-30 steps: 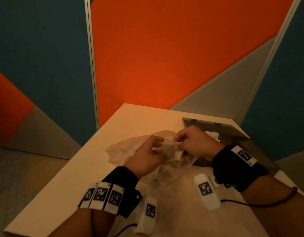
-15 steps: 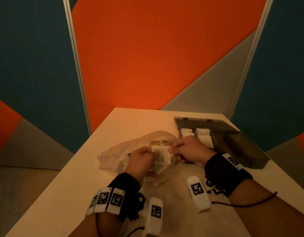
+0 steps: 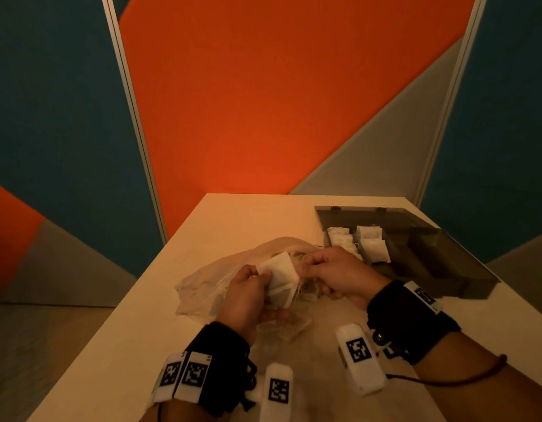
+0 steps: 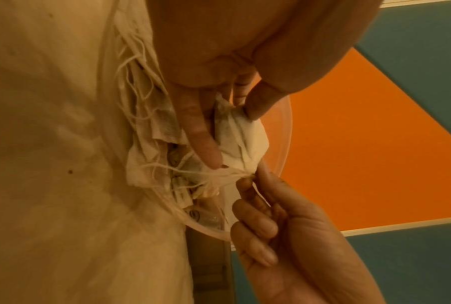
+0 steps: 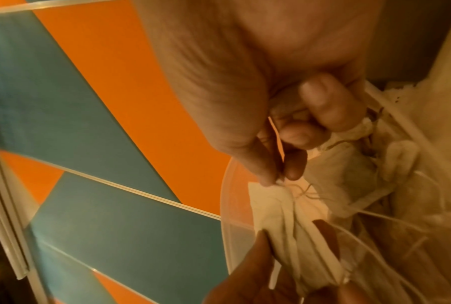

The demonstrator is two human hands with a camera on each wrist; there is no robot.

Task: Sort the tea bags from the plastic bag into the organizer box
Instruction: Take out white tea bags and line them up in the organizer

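Observation:
A white tea bag [image 3: 280, 275] is held just above the crumpled clear plastic bag [image 3: 209, 284] on the table. My left hand [image 3: 260, 274] pinches the tea bag [image 4: 245, 135] between thumb and fingers. My right hand [image 3: 306, 268] pinches the tangle of strings [image 5: 301, 190] at its edge between thumb and forefinger [image 5: 281, 176]. Several more tea bags [image 4: 151, 144] with loose strings lie inside the plastic bag. The dark organizer box [image 3: 440, 269] stands open at the right, with white tea bags [image 3: 371, 245] in its two left compartments.
The pale table [image 3: 233, 217] ends at a near-left edge and at the back against orange, teal and grey wall panels. The box lid [image 3: 364, 216] stands open behind the box. The box's right compartments look dark.
The tea bag has come further up out of the plastic bag between both hands. The view has shifted, so the organizer box and its filled compartments show more fully.

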